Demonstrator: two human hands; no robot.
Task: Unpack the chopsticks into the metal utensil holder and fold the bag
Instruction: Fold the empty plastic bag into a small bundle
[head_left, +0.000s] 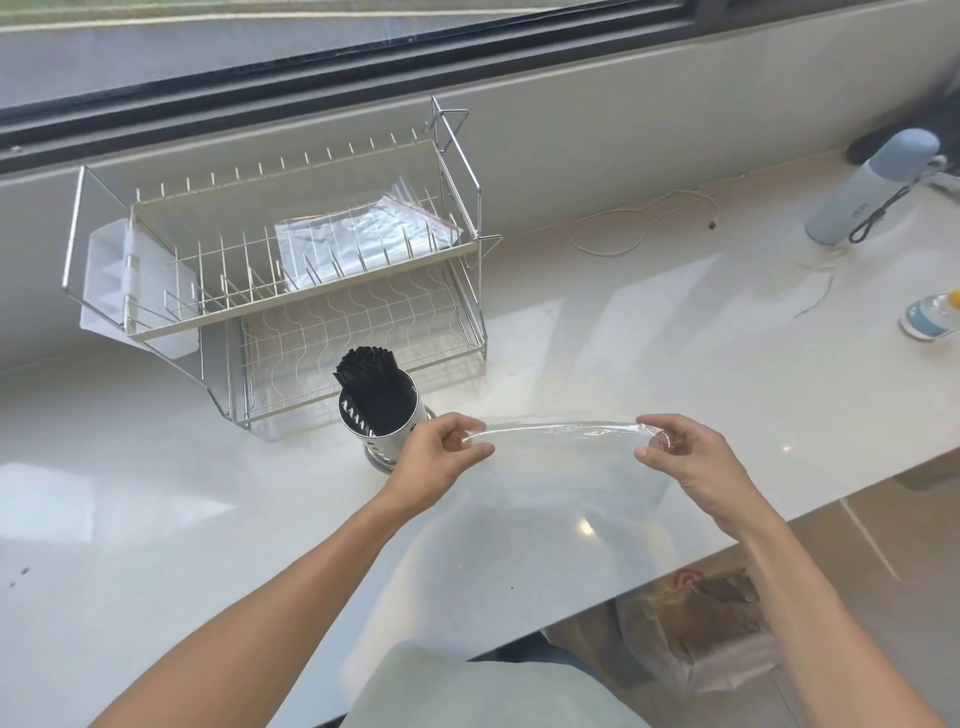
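Note:
A clear plastic bag (561, 483) is stretched between my two hands above the white counter. My left hand (441, 457) pinches its top left corner, and my right hand (685, 457) pinches the top right corner. The bag hangs down toward me and looks empty. Just left of my left hand stands the metal utensil holder (382, 434), a perforated steel cylinder. A bundle of black chopsticks (371, 387) stands upright inside it, tips above the rim.
A two-tier wire dish rack (291, 291) stands behind the holder, with a zip bag (358, 234) on its upper tier. A pale blue bottle (867, 192) and a white cable (639, 218) lie far right. The counter edge (753, 540) runs diagonally at right.

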